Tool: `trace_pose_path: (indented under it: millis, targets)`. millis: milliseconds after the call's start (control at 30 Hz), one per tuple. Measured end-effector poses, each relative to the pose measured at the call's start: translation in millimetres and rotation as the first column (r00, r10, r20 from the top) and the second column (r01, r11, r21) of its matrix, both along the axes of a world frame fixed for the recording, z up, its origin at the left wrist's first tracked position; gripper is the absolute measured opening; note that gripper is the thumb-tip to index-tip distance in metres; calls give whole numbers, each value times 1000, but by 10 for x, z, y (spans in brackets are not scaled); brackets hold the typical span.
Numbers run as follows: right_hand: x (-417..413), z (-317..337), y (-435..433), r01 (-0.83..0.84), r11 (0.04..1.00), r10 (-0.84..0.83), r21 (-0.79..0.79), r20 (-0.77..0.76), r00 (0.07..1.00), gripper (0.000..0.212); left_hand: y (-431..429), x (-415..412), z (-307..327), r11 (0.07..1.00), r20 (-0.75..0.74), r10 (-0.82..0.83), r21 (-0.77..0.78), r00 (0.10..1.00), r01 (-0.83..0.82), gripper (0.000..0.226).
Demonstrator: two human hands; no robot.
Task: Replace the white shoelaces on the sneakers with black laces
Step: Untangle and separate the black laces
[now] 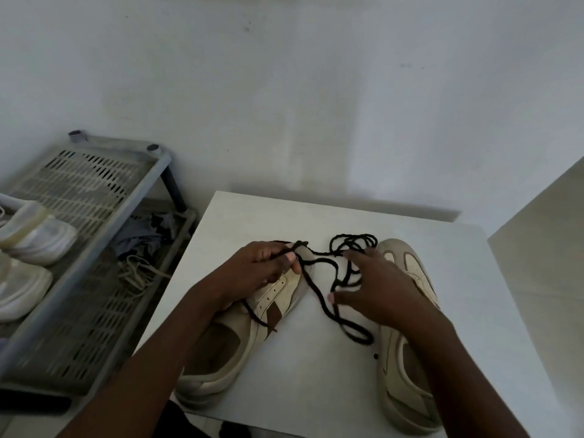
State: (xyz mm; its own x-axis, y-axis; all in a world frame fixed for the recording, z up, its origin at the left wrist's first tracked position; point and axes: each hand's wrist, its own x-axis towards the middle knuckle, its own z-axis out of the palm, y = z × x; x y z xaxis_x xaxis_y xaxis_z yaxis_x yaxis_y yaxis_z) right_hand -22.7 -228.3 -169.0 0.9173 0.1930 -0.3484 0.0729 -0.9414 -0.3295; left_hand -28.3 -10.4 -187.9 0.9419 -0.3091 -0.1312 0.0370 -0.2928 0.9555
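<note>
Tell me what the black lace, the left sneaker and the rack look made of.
Black lace: matte woven cord, probably cotton or polyester; it lies limp in loops. Left sneaker: smooth cream leather or synthetic, I cannot tell which; faint sheen, punched holes. Rack: dull grey moulded plastic, judging by its slotted shelf.

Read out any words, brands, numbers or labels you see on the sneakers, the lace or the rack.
None can be read. The sneaker with the brown stripe, the other sneaker, the black lace and the grey rack show no lettering; fine print would be too blurred to tell.
</note>
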Motion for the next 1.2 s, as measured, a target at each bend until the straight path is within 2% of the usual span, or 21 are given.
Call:
trace_pose_path:
  millis: [67, 133, 200, 300, 333, 433, 500, 567, 700, 800, 867, 900, 933, 967, 1033, 1100, 1200]
  targets:
    - [-48, 21, 93, -43, 993, 20, 114, 202, 979, 78, -24, -7, -2, 996, -63, -68, -55, 996, 65, 28]
    - [-74, -19, 182, -156, 918, 54, 364, 274, 960, 63, -70, -13, -6, 987, -113, -119, -126, 986, 105, 23]
    - [-92, -105, 249, -171, 795, 69, 582, 193, 979, 45, -116, -17, -4, 983, -135, -123, -156, 983, 101, 21]
    - [-50, -194, 204, -46, 657, 3, 752, 59, 998, 26, -137, -8, -13, 986, -118, -139, -103, 983, 127, 26]
    - [-18, -208, 162, -21, 644, -39, 764, 61, 997, 23, -133, -2, -25, 989, -107, -132, -73, 985, 125, 31]
    - [51, -250, 59, -57, 686, -102, 726, 173, 980, 21, -147, 9, -39, 995, -78, -103, -16, 992, 102, 39]
    - [69, -287, 27, 9, 695, -197, 719, 178, 964, 18, -148, 27, -72, 998, -38, -66, 13, 997, 66, 41]
    - [96, -321, -23, 89, 694, -292, 714, 166, 942, 19, -129, 43, -118, 997, 77, 4, 78, 997, -10, 40]
    - [157, -327, -162, 151, 750, -330, 644, 166, 929, 26, 20, 86, -221, 962, 327, 126, 189, 937, -196, 36]
    - [168, -291, -255, 200, 862, -341, 466, 240, 909, 28, 158, 123, -250, 934, 379, 164, 238, 911, -267, 35]
    - [139, -268, -222, 152, 956, -232, 252, 326, 916, 15, 139, 124, -260, 930, 362, 168, 249, 917, -269, 29]
    - [115, -259, -166, 79, 982, -138, 170, 374, 917, 20, 82, 115, -256, 937, 343, 146, 253, 928, -241, 28]
    - [90, -267, -102, -30, 985, -39, 169, 393, 919, 35, 7, 104, -255, 941, 330, 101, 274, 939, -197, 26]
    - [63, -272, -23, -141, 960, 44, 243, 367, 929, 47, -72, 93, -258, 943, 329, 42, 298, 943, -146, 23]
    - [-24, -281, 154, -268, 859, 166, 436, 256, 952, 53, -203, 71, -276, 950, 347, -37, 304, 937, -75, 22]
    - [-58, -351, 249, -247, 785, 162, 568, 195, 967, 45, -232, 58, -285, 962, 340, -29, 263, 940, -66, 26]
    - [-15, -447, 254, -124, 744, 7, 657, 177, 984, 31, -188, 71, -317, 965, 275, 25, 243, 961, -95, 29]
